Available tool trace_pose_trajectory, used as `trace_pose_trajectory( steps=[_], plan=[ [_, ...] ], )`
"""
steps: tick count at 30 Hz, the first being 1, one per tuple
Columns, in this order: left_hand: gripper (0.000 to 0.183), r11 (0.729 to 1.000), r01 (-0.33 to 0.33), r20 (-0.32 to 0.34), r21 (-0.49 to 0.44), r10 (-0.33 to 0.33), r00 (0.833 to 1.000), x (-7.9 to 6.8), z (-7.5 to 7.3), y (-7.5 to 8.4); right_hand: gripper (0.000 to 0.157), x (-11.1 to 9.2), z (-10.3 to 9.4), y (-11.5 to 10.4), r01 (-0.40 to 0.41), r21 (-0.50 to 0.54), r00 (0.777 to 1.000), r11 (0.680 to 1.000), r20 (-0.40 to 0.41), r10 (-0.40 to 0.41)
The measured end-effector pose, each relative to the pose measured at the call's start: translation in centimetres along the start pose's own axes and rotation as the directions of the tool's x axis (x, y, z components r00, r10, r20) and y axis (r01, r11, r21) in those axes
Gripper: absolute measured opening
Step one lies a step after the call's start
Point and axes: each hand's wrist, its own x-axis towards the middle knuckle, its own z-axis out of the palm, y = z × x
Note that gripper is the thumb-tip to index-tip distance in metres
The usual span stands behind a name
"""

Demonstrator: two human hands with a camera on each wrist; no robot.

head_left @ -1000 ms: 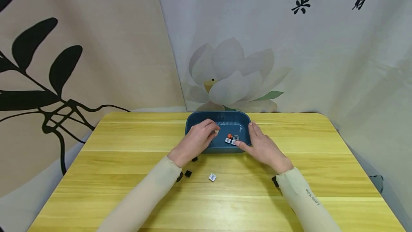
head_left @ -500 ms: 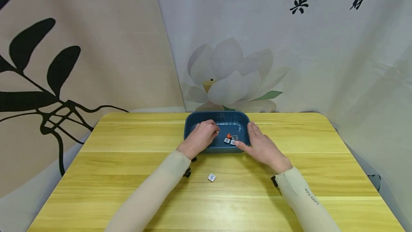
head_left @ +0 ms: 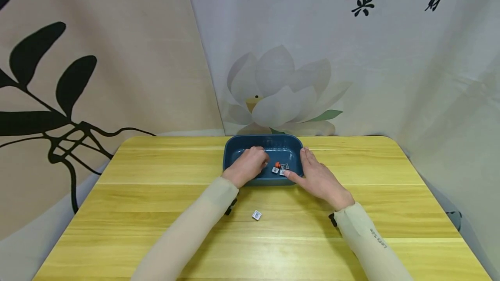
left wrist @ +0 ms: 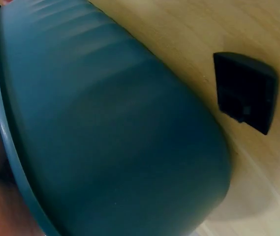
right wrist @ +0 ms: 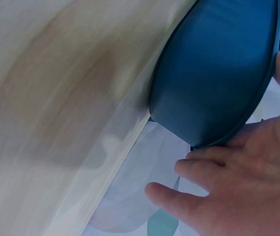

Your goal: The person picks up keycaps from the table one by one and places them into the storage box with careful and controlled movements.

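A dark blue rectangular tray stands at the back of the wooden table. My left hand reaches over its front left rim, fingers bent down inside; the fingertips, and anything between them, are hidden. My right hand rests on the tray's right end with straight fingers along the outside, its thumb over the front rim beside a small white square piece. Near that thumb lie another white square piece, a dark-patterned square piece and a small orange piece.
A white square piece lies on the table in front of the tray. In the left wrist view, a black keycap-like piece lies close to the tray's outer wall. A printed curtain hangs behind the table.
My left hand has moved slightly right and lower into the tray; a pale bit seen earlier at its fingertips no longer shows. The left forearm now covers the black pieces. The right hand stays put.
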Motion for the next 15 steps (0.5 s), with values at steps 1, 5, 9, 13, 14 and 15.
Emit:
trace_pose_trajectory(
  steps=[1,5,9,13,14,15],
  plan=[
    [0.017,1.000,0.001,0.010,-0.006,-0.001,1.000,0.10,0.02,0.03,0.100,0.02,0.01,0.01,-0.003,0.001,1.000,1.000,0.003,0.003],
    [0.017,1.000,0.007,0.039,-0.020,-0.006,0.999,0.31,0.11,0.10,0.102,0.06,0.04,-0.13,-0.007,-0.001,1.000,1.000,0.015,0.007],
    [0.017,1.000,0.009,0.040,-0.018,-0.008,0.999,0.41,0.30,0.17,0.103,0.05,-0.07,-0.29,-0.013,0.000,1.000,1.000,0.016,0.013],
    [0.018,1.000,0.011,0.044,-0.011,-0.011,0.999,0.65,0.52,0.23,0.104,0.03,-0.19,-0.13,-0.016,-0.005,1.000,1.000,0.017,0.016],
    [0.018,1.000,0.013,0.048,-0.009,-0.012,0.999,0.72,0.56,0.24,0.104,0.02,-0.19,-0.07,-0.018,-0.006,1.000,1.000,0.017,0.018],
    [0.018,1.000,0.014,0.052,-0.006,-0.013,0.999,0.79,0.61,0.25,0.104,0.02,-0.19,-0.02,-0.019,-0.005,1.000,1.000,0.017,0.019]
  ],
)
